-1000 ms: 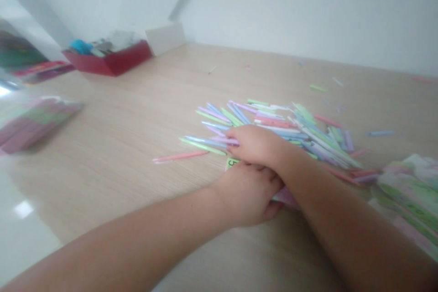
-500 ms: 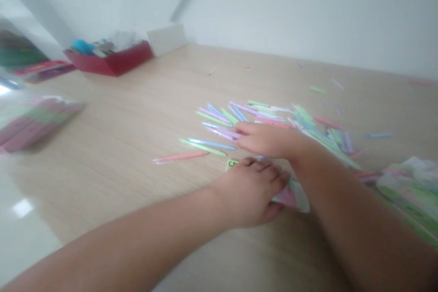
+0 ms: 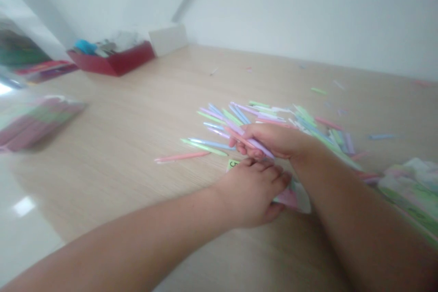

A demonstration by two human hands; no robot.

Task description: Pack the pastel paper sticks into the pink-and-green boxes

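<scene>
My right hand (image 3: 270, 139) is closed on several slim pens, among them a purple pen (image 3: 258, 146) and an orange pen (image 3: 237, 137). Just below it, my left hand (image 3: 251, 191) curls over a small printed packet (image 3: 287, 197), green and pink with a clear plastic end. A green corner of the packet marked 5 (image 3: 233, 164) shows past the knuckles; the rest is under the fingers. Loose pastel pens lie around the right hand, including a blue pen (image 3: 212, 143) and a red pen (image 3: 183, 157) to its left.
A red box (image 3: 118, 61) of mixed items stands at the back left beside a white panel (image 3: 169, 40). Pink-and-green packs (image 3: 37, 121) lie at the left edge. More plastic packets (image 3: 410, 191) sit at the right. A pale wall (image 3: 308, 13) bounds the table's back.
My right hand has turned over and lifted slightly, showing pens in its grasp, where before it reached down among the pens. My left hand has stayed on the packet.
</scene>
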